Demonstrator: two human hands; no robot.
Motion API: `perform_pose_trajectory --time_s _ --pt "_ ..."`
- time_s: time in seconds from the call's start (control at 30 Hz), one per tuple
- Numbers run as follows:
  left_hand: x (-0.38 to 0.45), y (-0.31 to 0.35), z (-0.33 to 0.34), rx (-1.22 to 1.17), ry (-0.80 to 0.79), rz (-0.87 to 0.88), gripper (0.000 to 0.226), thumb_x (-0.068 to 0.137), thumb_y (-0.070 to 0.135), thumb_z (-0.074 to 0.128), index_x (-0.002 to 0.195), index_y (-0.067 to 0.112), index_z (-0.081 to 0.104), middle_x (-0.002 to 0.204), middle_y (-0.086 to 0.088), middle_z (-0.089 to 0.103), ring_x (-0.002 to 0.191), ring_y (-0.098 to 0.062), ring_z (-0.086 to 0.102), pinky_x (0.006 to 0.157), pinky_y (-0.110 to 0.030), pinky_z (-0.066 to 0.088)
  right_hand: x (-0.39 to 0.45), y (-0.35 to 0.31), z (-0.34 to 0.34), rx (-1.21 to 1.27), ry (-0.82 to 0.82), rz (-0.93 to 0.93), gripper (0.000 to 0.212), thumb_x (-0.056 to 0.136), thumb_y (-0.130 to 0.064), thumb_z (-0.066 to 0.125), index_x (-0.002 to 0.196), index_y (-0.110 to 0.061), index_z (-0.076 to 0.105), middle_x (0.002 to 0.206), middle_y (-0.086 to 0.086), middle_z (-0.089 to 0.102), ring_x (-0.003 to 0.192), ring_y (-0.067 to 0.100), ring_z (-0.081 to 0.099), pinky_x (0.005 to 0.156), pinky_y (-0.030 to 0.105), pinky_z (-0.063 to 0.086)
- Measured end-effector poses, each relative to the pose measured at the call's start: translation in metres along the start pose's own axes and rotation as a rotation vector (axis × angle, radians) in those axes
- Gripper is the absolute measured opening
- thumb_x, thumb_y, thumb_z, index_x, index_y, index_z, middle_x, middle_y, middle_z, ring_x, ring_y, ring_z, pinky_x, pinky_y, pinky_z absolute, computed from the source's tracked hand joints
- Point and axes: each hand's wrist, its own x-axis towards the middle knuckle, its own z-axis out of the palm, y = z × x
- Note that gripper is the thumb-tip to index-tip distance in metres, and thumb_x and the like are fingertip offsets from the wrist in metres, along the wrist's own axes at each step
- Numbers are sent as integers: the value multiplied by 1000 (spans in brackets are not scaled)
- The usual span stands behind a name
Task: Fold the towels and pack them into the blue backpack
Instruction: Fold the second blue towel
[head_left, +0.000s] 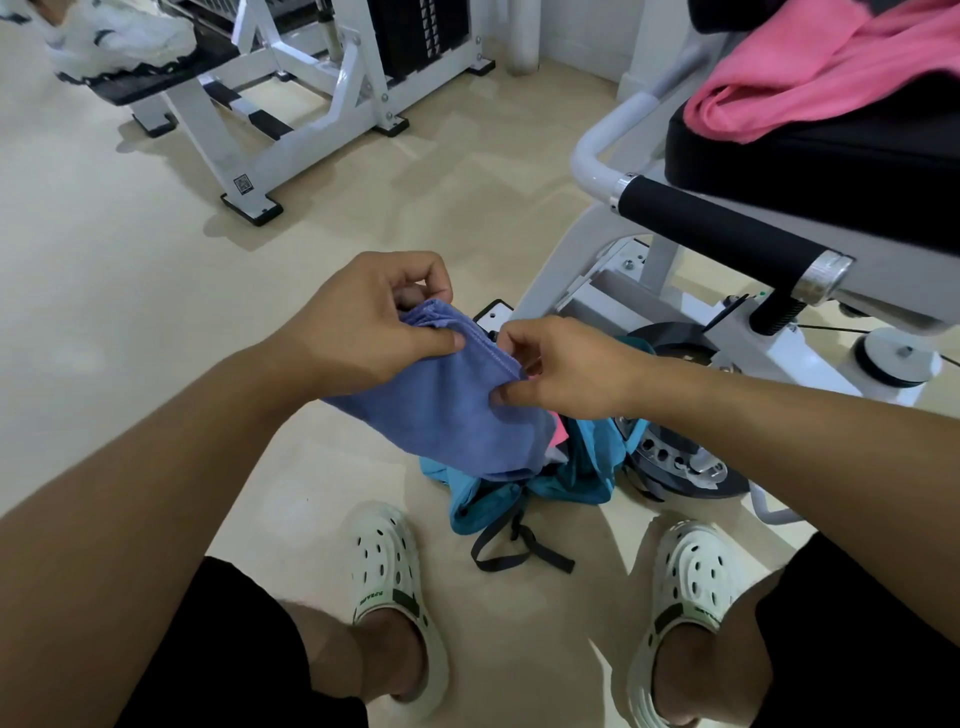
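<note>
A folded purple-blue towel (447, 410) hangs in the air above the floor, held by both hands. My left hand (363, 322) pinches its upper left corner between thumb and fingers. My right hand (561, 369) pinches the top edge a little to the right. Directly below the towel lies the blue backpack (587, 462), crumpled on the floor between my feet, with its black straps (519, 551) trailing forward. A bit of pink cloth (560, 436) shows at the backpack's opening, mostly hidden by the towel. A pink towel (821, 67) lies bunched on the black seat at the upper right.
A white exercise machine with a black padded seat (810, 171) and a foam-covered handle (727, 234) stands close on the right. Another white gym frame (291, 119) stands at the back left. My feet in white clogs (389, 571) are planted either side of the backpack on the beige floor.
</note>
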Motion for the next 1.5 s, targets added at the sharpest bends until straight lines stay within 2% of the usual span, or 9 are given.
perform_pose_trajectory --time_s 0.13,0.3,0.43,0.6,0.73,1.07,1.17,1.37,1.5 --pt "1 -1 -2 18 49 -12 18 85 11 75 79 18 60 73 -9 73 78 -33 66 76 -43 53 1 -1 2 94 93 22 31 82 -28 81 94 -18 53 85 3 74 79 24 68 79 49 56" --pt "2 -4 -2 32 83 -52 20 87 20 76 81 18 57 65 -7 71 59 -16 58 57 -19 44 -2 -9 5 222 248 -25 27 81 -26 86 89 -12 63 85 -4 73 82 11 70 79 33 56" --pt "2 -6 -4 29 92 -61 21 88 22 76 82 17 57 63 -8 70 60 -22 59 58 -18 45 -2 -12 8 223 329 -23 31 79 -29 87 90 -15 61 88 -8 72 84 6 69 79 26 57" --pt "1 -6 -4 -6 101 -71 24 87 23 78 80 18 55 65 -11 71 62 -17 59 58 -16 44 -2 -11 8 183 299 -28 20 81 -31 85 88 -19 70 86 -13 73 86 -1 68 81 21 55" --pt "1 -4 -4 5 99 -67 24 85 22 79 80 17 56 66 -10 72 61 -12 60 58 -14 44 -1 -9 10 146 264 -18 17 82 -33 84 90 -24 71 86 -15 73 86 -1 69 83 28 58" --pt "1 -3 -3 26 95 -80 25 85 24 80 81 17 57 66 -7 72 65 -22 65 59 -19 47 1 -4 11 91 269 -37 16 84 -36 81 90 -24 72 90 -12 75 91 3 69 83 36 58" --pt "1 -4 -3 28 97 -84 24 85 23 80 82 15 57 67 -8 73 68 -24 65 64 -27 49 2 -3 11 100 258 -34 13 85 -35 81 86 -23 74 87 -11 75 88 2 69 82 33 58" --pt "2 -10 -5 14 135 -118 23 85 20 79 81 14 58 69 -11 73 61 -14 57 55 -10 41 3 -2 10 209 259 14 16 84 -26 82 85 -20 68 77 -3 74 71 3 66 71 23 51" --pt "2 -11 -6 42 125 -103 22 85 19 78 80 14 57 68 -17 70 59 -14 52 53 -11 38 5 -3 8 263 200 17 19 83 -25 84 93 -24 68 78 -2 76 79 11 71 81 31 56"
